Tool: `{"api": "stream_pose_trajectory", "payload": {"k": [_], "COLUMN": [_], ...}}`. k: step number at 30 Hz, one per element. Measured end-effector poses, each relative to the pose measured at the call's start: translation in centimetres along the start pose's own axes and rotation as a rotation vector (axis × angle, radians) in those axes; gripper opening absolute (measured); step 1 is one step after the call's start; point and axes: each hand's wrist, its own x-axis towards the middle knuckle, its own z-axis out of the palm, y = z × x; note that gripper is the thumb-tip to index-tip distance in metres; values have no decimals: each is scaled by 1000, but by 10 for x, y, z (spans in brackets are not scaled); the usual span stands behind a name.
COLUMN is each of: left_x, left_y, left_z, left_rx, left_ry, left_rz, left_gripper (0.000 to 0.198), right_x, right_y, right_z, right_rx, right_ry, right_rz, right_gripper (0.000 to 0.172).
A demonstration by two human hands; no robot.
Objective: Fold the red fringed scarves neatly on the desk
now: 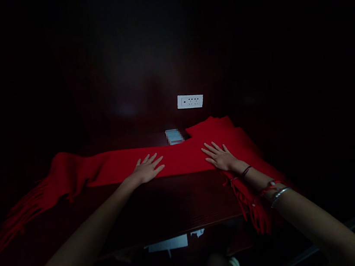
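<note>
A red scarf [181, 158] with fringed ends lies lengthwise across a dark wooden table [173, 203]. My left hand [148, 170] rests flat on its middle stretch, fingers spread, with a ring on one finger. Further right, my right hand [220, 158] also presses flat on the cloth with its fingers apart; bracelets circle that wrist. On the left, the scarf is bunched and its fringe trails toward the table's front edge. At the right the cloth lies in overlapping layers, and more fringe hangs over the front edge below my right wrist.
Behind the scarf sits a small pale, blurred-out item [174, 136]. A white power socket [190, 101] is set in the dark panel at the back. Below the table edge, pale papers [167, 243] show. The surroundings are very dark.
</note>
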Motion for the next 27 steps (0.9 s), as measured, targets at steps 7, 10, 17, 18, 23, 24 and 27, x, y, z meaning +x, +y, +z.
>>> {"api": "stream_pose_trajectory", "payload": {"k": [7, 10, 17, 18, 23, 24, 27], "left_x": [-2, -6, -16, -18, -37, -42, -61], "left_y": [-8, -19, -32, -36, -69, -76, -93], "left_z": [-1, 0, -3, -4, -10, -11, -16], "left_rx": [-51, -38, -21, -20, 12, 26, 83], "left_ry": [86, 106, 15, 2, -21, -24, -44], "left_rz": [32, -26, -56, -69, -194, -225, -314], "left_gripper": [55, 56, 54, 54, 55, 56, 58], "right_x": [16, 33, 42, 40, 32, 31, 30], "right_y": [-68, -113, -129, -125, -115, -115, -115], "right_z": [-23, -24, -2, -1, 3, 4, 5], "right_rx": [125, 264, 241, 234, 192, 188, 186], "right_ry": [119, 31, -104, -93, -29, -19, 1], "right_rz": [-34, -99, -99, -99, -96, -98, -100], "right_gripper": [56, 61, 58, 58, 56, 56, 55]}}
